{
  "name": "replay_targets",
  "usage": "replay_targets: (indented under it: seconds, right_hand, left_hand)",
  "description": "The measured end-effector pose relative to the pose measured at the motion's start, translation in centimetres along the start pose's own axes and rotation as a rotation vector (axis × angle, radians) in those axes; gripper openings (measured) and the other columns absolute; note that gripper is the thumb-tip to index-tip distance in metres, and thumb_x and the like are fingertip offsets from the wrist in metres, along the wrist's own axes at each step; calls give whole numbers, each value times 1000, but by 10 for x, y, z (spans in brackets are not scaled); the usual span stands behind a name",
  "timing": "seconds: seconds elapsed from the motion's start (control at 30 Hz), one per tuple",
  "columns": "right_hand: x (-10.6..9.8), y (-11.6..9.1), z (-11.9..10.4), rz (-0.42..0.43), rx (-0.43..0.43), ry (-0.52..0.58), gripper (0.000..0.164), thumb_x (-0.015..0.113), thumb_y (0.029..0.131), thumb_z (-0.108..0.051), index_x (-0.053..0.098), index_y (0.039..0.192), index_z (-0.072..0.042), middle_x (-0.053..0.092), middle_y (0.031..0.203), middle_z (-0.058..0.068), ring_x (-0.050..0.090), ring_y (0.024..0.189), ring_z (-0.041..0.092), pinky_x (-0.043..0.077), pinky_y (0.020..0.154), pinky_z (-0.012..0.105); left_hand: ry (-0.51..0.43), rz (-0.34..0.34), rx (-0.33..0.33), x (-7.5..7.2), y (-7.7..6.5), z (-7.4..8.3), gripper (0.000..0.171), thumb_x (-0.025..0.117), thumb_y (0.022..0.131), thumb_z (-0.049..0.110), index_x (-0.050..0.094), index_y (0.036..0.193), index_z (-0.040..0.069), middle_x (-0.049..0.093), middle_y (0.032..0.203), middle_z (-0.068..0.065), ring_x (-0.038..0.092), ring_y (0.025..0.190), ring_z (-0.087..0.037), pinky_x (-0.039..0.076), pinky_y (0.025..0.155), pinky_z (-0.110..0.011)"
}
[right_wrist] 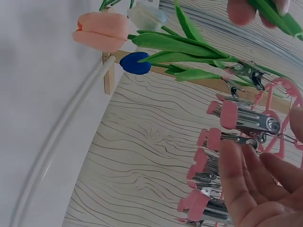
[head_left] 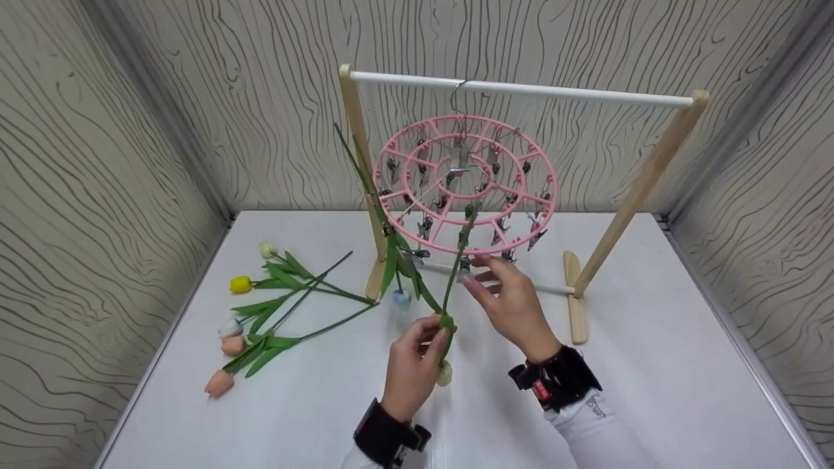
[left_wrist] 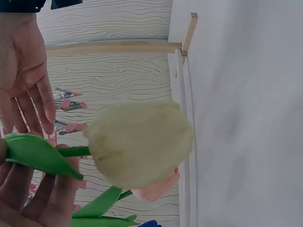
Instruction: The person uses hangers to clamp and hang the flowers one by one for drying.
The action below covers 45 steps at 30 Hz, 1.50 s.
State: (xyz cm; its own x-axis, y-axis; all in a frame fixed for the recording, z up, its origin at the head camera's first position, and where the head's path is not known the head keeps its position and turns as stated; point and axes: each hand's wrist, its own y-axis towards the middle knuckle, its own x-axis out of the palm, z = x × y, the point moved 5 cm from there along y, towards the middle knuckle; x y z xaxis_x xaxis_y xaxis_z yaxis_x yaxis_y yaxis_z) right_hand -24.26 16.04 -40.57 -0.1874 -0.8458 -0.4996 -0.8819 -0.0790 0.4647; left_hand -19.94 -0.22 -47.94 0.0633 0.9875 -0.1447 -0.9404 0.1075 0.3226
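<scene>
My left hand point(head_left: 414, 365) pinches the green stem of a cream-white tulip point(left_wrist: 139, 144), whose bloom points down and whose stem rises toward a round pink clip hanger point(head_left: 555, 189). Near the hanger's front rim, my right hand point(head_left: 518, 312) has thumb and fingers apart beside a hanging metal clip point(head_left: 464, 264). From the right wrist, metal clips with pink tips point(right_wrist: 229, 115) appear close to the fingertips, with no clip visibly squeezed. A blue tulip point(right_wrist: 135, 63) hangs bloom-down at the hanger's left side, its green leaves among the clips.
The hanger hooks onto a white rod point(head_left: 554, 91) between wooden posts point(head_left: 632, 182). Several loose tulips lie at the table's left, including a yellow one point(head_left: 240, 284) and a peach one point(head_left: 219, 383). Patterned walls enclose the white table point(head_left: 677, 391).
</scene>
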Motion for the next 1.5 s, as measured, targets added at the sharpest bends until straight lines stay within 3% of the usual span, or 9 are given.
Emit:
replay_targets:
  seconds: [0.17, 0.33, 0.57, 0.73, 0.97, 1.07, 1.23, 1.4, 1.5]
  right_hand:
    - [-1, 10, -2, 14, -5, -34, 30, 65, 86, -29, 65, 112, -15, 61, 97, -2, 58, 73, 6, 50, 62, 25]
    - [-1, 13, -3, -43, -12, 49, 24, 66, 85, -26, 67, 106, -17, 63, 90, -5, 62, 74, 5, 52, 65, 22]
    - [-1, 10, -5, -98, -12, 48, 23, 73, 78, -24, 69, 99, -16, 66, 91, -4, 63, 78, 4, 52, 67, 21]
    - [-1, 8, -8, -100, -6, 46, 23, 74, 76, -25, 70, 97, -16, 66, 91, -4, 63, 76, 4, 52, 64, 21]
    - [-1, 6, -17, -92, -91, 29, 23, 72, 80, -20, 69, 101, -11, 66, 89, -2, 63, 75, 5, 53, 64, 22]
    - [-4, 5, -19, -54, -80, 86, 21, 69, 82, -14, 68, 103, -8, 66, 89, -1, 63, 78, 7, 53, 67, 23]
    - [-7, 5, -20, 63, 4, 275, 20, 64, 84, -3, 66, 103, 1, 67, 89, 7, 66, 74, 17, 53, 68, 27]
    - [-6, 4, -21, 148, 69, 443, 21, 63, 84, -3, 65, 103, 6, 66, 89, 15, 66, 74, 25, 54, 69, 32]
    - [-4, 3, -21, 184, 95, 527, 22, 61, 85, -4, 65, 103, 8, 66, 89, 17, 66, 75, 28, 54, 69, 34]
  left_hand:
    - [17, 23, 14, -1, 6, 25, 16, 57, 92, 15, 62, 106, 11, 63, 97, 0, 58, 92, -13, 51, 75, -32]
    - [19, 44, 50, -6, 13, 46, 15, 57, 91, 11, 62, 104, 5, 58, 96, -3, 55, 91, -15, 50, 76, -34]
    - [28, 64, 17, -11, 23, 48, 16, 58, 91, 11, 62, 105, 6, 58, 95, 0, 55, 89, -13, 49, 79, -30]
    - [8, 89, 42, -13, 27, 48, 14, 58, 91, 11, 62, 104, 6, 61, 89, -2, 57, 85, -14, 49, 76, -31]
    - [-49, 105, 26, -14, 28, 43, 16, 58, 91, 11, 62, 105, 5, 62, 90, -5, 59, 83, -16, 50, 73, -32]
    - [-60, 120, 9, -15, 28, 40, 17, 59, 90, 12, 62, 105, 5, 62, 91, -4, 59, 84, -17, 51, 73, -31]
    - [-57, 137, 3, -15, 29, 39, 18, 61, 89, 12, 63, 105, 5, 63, 91, -3, 59, 83, -16, 51, 73, -33]
    - [-47, 129, -5, -13, 29, 39, 16, 61, 89, 12, 63, 104, 6, 63, 90, -1, 59, 82, -15, 51, 72, -32]
    - [-46, 122, 5, -10, 31, 30, 15, 62, 89, 12, 64, 103, 8, 63, 90, 0, 59, 81, -15, 51, 70, -31]
